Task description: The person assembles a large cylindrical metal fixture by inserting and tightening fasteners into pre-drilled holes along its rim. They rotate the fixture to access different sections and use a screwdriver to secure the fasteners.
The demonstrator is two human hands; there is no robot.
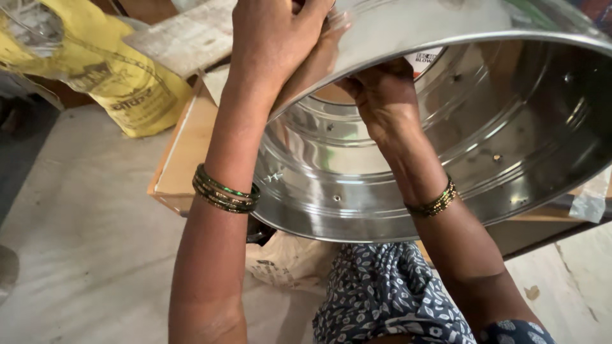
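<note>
Two hands: left hand (271, 41) outside steel drum (446, 159), right hand (382, 99) inside.

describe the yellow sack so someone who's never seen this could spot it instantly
Start at the big shiny steel drum that both hands hold, filling the upper right. Go left past the left hand and the wooden board under the drum, to the top left corner. The yellow sack slumps there, crumpled, with dark print: the only bright yellow thing among grey floor, wood and steel.
</note>
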